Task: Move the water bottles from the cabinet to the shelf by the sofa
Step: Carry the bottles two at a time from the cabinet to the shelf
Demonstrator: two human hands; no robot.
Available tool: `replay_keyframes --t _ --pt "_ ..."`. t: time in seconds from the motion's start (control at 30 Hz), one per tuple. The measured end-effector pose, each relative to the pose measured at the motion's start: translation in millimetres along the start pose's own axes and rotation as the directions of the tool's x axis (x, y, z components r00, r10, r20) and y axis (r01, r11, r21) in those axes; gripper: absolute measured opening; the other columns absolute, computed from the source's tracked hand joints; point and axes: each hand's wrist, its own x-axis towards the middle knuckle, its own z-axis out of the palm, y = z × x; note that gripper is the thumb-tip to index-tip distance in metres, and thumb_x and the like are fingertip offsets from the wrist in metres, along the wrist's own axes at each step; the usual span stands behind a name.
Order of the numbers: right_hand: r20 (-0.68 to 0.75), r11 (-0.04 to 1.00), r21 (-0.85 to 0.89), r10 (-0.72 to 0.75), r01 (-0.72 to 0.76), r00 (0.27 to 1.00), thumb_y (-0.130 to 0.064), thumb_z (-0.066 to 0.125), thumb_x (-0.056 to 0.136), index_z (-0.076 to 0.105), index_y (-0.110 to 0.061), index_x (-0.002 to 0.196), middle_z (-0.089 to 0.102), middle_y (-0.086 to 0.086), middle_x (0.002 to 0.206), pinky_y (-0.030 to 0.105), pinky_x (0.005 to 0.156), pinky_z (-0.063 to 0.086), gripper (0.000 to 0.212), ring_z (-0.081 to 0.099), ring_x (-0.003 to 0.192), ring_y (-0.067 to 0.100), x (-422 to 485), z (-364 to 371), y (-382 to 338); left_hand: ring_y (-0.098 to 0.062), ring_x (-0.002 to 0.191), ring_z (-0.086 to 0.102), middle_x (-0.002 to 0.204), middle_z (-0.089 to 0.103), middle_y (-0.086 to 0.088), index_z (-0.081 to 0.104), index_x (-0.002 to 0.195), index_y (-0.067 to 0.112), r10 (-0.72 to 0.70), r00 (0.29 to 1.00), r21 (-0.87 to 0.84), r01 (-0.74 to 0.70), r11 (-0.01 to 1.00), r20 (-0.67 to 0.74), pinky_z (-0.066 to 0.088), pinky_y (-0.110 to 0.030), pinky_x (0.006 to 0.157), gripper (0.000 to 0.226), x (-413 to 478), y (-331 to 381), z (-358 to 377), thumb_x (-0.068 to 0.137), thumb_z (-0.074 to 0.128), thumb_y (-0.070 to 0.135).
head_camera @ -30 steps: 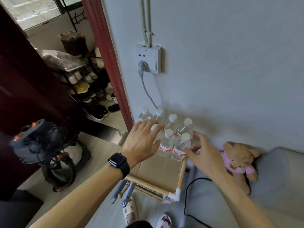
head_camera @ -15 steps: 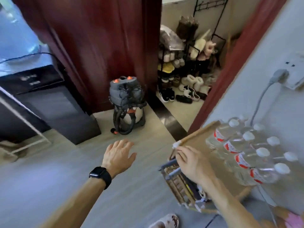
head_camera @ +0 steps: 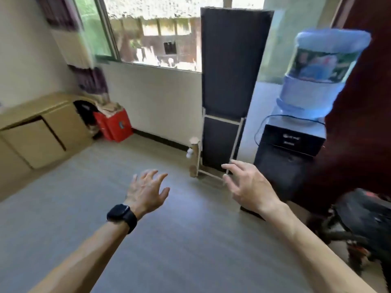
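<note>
Fingers (head_camera: 234, 166) splayed over grey floor (head_camera: 190, 240) — cabinet (head_camera: 36, 140) left

Ahead of you a tall black panel (head_camera: 230, 60) stands on the grey floor (head_camera: 84, 197) beside the window (head_camera: 156, 34), with a red box (head_camera: 114, 127) well to its left by the wall. To your right a black water dispenser (head_camera: 289, 149) carries a blue jug (head_camera: 321, 70), and a vacuum cleaner (head_camera: 368, 220) sits just beside the dark red door (head_camera: 364, 123).

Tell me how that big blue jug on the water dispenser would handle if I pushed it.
The jug is bulky, so likely heavy if full. Perched neck-down atop the dispenser, it looks top-heavy and might tip. Its smooth plastic could be slippery.
</note>
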Motion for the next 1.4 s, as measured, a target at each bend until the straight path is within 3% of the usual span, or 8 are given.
replay_keyframes --t 0.2,0.5,0.93,1.17,1.4 --pt "0.084 0.954 0.027 -0.300 0.299 0.950 -0.047 0.043 0.100 0.042 -0.040 0.145 0.035 -0.007 0.156 0.032 0.118 0.024 0.045 0.024 0.145 0.013 142.8 39.5 -137.0 -0.021 0.144 0.027 0.153 0.037 -0.001 0.038 0.145 0.034 -0.283 0.946 0.064 0.296 0.953 -0.159 0.019 -0.046 0.116 0.056 11.8 -160.0 -75.6 0.095 0.042 0.056" --pt "0.064 0.815 0.055 -0.580 0.577 0.812 -0.046 0.042 0.100 0.040 -0.041 0.146 0.035 -0.009 0.156 0.029 0.116 0.022 0.046 0.026 0.145 0.016 322.6 79.2 -268.0 -0.021 0.144 0.028 0.154 0.037 0.001 0.040 0.146 0.036 -0.504 0.806 0.097 0.554 0.827 -0.310 0.021 -0.048 0.116 0.055 64.3 -306.5 -141.2 0.094 0.043 0.054" --pt "0.023 0.663 0.117 -0.746 0.740 0.665 -0.051 0.040 0.100 0.039 -0.041 0.146 0.036 -0.014 0.155 0.033 0.116 0.026 0.047 0.026 0.144 0.012 560.2 141.6 -385.2 -0.019 0.140 0.035 0.152 0.041 0.002 0.043 0.144 0.037 -0.664 0.644 0.126 0.747 0.653 -0.381 0.029 -0.046 0.114 0.057 174.5 -466.2 -175.9 0.091 0.043 0.058" --pt "0.032 0.602 0.140 -0.796 0.786 0.604 -0.048 0.044 0.100 0.041 -0.041 0.145 0.039 -0.019 0.150 0.031 0.112 0.030 0.046 0.028 0.142 0.011 647.2 214.0 -469.6 -0.020 0.139 0.037 0.150 0.042 0.003 0.043 0.144 0.036 -0.696 0.615 0.125 0.775 0.619 -0.371 0.030 -0.043 0.112 0.056 224.0 -584.2 -172.1 0.091 0.044 0.056" --pt "0.018 0.614 0.135 -0.786 0.778 0.618 -0.052 0.042 0.099 0.041 -0.042 0.144 0.039 -0.017 0.152 0.032 0.116 0.030 0.047 0.028 0.143 0.010 752.9 291.0 -578.6 -0.020 0.140 0.034 0.153 0.038 0.003 0.039 0.146 0.036 -0.695 0.624 0.107 0.767 0.633 -0.358 0.029 -0.045 0.113 0.056 287.3 -745.3 -182.9 0.093 0.042 0.055"
